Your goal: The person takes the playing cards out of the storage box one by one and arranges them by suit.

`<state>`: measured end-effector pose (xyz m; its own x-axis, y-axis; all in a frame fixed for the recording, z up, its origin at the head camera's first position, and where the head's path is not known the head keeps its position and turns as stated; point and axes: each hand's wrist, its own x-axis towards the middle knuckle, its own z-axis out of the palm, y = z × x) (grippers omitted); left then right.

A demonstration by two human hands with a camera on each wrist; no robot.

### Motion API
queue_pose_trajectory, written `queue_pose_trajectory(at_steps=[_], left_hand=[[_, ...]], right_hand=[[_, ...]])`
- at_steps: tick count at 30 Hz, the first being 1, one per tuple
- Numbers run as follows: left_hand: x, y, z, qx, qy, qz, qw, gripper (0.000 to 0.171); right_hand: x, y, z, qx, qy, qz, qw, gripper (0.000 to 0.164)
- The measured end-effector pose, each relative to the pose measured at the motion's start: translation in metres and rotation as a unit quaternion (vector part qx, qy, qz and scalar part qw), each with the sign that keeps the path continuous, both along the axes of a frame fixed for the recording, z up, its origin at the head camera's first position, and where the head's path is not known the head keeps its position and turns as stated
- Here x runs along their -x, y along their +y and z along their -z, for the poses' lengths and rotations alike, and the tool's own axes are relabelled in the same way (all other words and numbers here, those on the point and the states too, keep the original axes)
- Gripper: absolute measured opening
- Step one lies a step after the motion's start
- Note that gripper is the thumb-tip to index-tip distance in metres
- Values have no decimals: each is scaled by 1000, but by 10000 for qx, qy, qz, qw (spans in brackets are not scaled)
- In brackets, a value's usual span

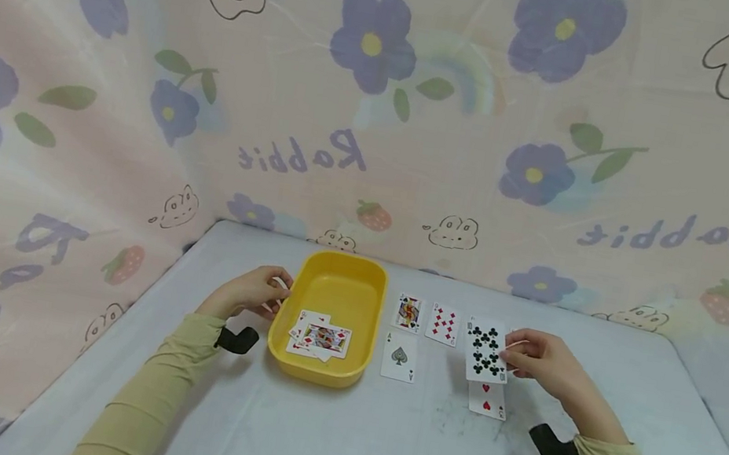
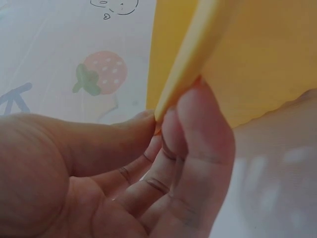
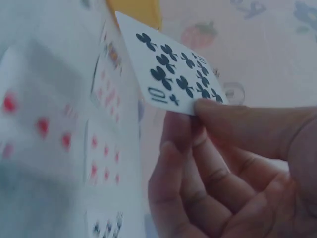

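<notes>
My left hand (image 1: 257, 292) grips the left rim of a yellow plastic tray (image 1: 347, 265). In the left wrist view, thumb and fingers pinch the tray's rim (image 2: 183, 64) between them. Several playing cards lie overlapping in the tray, a red-suit face card (image 1: 327, 338) on top. On the right, my right hand (image 1: 544, 361) pinches a ten of clubs (image 1: 486, 350) by its edge between thumb and fingers, face showing. The right wrist view shows this ten of clubs (image 3: 171, 67) tilted above the table. A hearts card (image 1: 487, 400) lies partly hidden behind it.
Between tray and right hand, a face card (image 1: 408, 312), a diamonds card (image 1: 444, 324) and an ace of spades (image 1: 400, 356) lie face up on the white-covered table (image 1: 330, 445). Behind stands a printed curtain (image 1: 420, 149) with flowers and rabbits.
</notes>
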<state>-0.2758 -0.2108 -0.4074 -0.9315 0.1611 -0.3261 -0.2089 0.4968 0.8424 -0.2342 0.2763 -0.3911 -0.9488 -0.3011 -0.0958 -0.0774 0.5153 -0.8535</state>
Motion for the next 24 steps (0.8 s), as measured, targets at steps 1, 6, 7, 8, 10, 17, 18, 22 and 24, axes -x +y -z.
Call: queue_pose_trajectory(at_steps=[1,6,7,8,10,17,18,22,24], left_hand=[[0,0,0,-2,-2,-4,10000,23],[0,1,0,-6,12,-11,10000,23],[-1,1,0,2,17,-8,10000,23],[-1,0,-1,7,25,-5,10000,23],[-2,0,-1,3,39,7,10000,22],[-3,-2,-1,-42,33,22,10000,20],[-2,-2,-1,-59,24,15,10000,20],[-2,-2,-1,-104,-6,27,9999,20],[-2,-1,-2,-95,-35,44,9999,20]], right_hand=[[-3,7,2,-44,-44,87,9999,36],[-18,39,12,-148,-308,439,9985,41],[-21,44,14,-160,-385,520,9978,42],[-22,50,17,-193,-455,603,9970,42],[-25,59,23,-245,-575,757,9952,42],[-29,81,41,-311,-925,985,9903,46],[-29,82,43,-316,-960,990,9899,46],[-30,84,49,-478,-1019,1067,9879,43],[-30,84,51,-571,-1070,1187,9855,42]])
